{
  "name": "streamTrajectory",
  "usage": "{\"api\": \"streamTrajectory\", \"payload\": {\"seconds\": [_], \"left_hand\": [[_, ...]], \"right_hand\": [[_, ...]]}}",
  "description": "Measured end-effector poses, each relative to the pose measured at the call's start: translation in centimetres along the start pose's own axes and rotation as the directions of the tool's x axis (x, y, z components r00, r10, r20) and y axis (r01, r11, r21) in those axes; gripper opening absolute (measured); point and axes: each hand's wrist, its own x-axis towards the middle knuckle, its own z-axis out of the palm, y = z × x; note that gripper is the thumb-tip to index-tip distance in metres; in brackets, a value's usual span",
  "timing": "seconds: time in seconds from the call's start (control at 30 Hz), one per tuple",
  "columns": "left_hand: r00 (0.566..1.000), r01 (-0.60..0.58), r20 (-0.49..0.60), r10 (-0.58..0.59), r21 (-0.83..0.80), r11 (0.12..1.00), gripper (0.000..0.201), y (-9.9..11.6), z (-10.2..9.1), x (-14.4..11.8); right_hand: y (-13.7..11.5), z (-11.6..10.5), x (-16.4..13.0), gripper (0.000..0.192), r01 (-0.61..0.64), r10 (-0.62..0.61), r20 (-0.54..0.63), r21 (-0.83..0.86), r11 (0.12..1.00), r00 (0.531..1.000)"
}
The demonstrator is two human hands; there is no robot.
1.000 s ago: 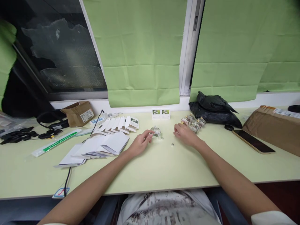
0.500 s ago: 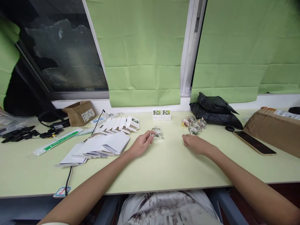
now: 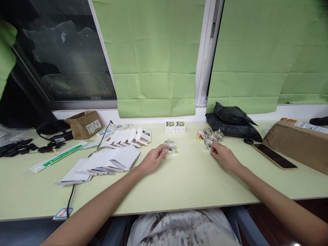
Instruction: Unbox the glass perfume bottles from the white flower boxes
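My left hand (image 3: 153, 159) rests on the table with thumb and fingertips closed at the left edge of a small, clear, shiny round ornament (image 3: 169, 144). The ornament has a knob on top and a small clear piece by its lower right side. Over on the right, my right hand (image 3: 225, 157) is closed, its fingertips pinched together at the front of a cluster of similar shiny ornaments (image 3: 210, 139) with gold-coloured parts. Whatever lies between those fingertips is hidden.
Two small white boxes (image 3: 170, 125) with green pictures stand at the back. Left are a row of white cartons (image 3: 130, 136), flat white card pieces (image 3: 102, 160) and a brown box (image 3: 83, 125). Right are black bags (image 3: 232, 124), a phone (image 3: 274, 156) and a brown parcel (image 3: 298, 145).
My right hand has moved right, up against the front of the ornament cluster. My left hand stays at the single ornament. The whole view has shifted slightly.
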Motion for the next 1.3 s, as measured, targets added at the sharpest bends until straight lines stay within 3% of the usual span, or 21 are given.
{"api": "streamTrajectory", "payload": {"seconds": [0.33, 0.47, 0.6, 0.9, 1.03, 1.13, 1.2, 1.3], "left_hand": [[1.0, -0.007, -0.008, 0.007, 0.012, 1.0, 0.04, -0.1, 0.0, 0.0], [1.0, -0.008, -0.008, 0.008, 0.007, 1.0, 0.04, -0.1, 0.1, 0.1], [1.0, -0.008, -0.014, 0.008, 0.011, 1.0, 0.041, -0.1, 0.1, 0.1], [0.992, 0.053, -0.116, -0.042, 0.088, 0.995, 0.035, -0.6, 0.0, 0.3], [0.977, 0.072, -0.21, -0.044, 0.129, 0.989, 0.028, -1.4, 0.2, 0.5], [0.961, 0.044, -0.278, -0.008, 0.124, 0.991, 0.037, -2.2, 0.7, 0.7], [0.968, 0.023, -0.252, 0.003, 0.099, 0.995, 0.05, -2.6, 0.9, 0.8], [0.984, 0.021, -0.178, -0.011, 0.055, 0.998, 0.055, -3.0, 1.1, 1.0]], "right_hand": [[-0.7, 0.3, 1.0, 0.006, -0.041, 0.04, -0.013, -0.149, 0.988, 0.999], [-2.0, -0.1, 0.4, 0.009, -0.014, 0.009, -0.076, -0.062, 0.998, 0.997], [-2.2, 0.4, 0.1, 0.015, 0.092, -0.092, -0.014, 0.042, 0.995, 0.996], [-1.1, 1.6, 0.2, 0.027, 0.054, -0.054, 0.005, 0.02, 0.998, 0.999], [-3.8, 1.4, 0.1, 0.03, 0.15, -0.151, 0.024, 0.041, 0.988, 0.988], [-7.2, 1.8, 1.3, 0.026, 0.253, -0.288, 0.149, 0.215, 0.943, 0.946], [-9.3, 2.3, 2.6, 0.025, 0.223, -0.282, 0.186, 0.285, 0.932, 0.941], [-11.5, 3.7, 4.5, 0.028, 0.218, -0.277, 0.149, 0.322, 0.921, 0.949]]}}
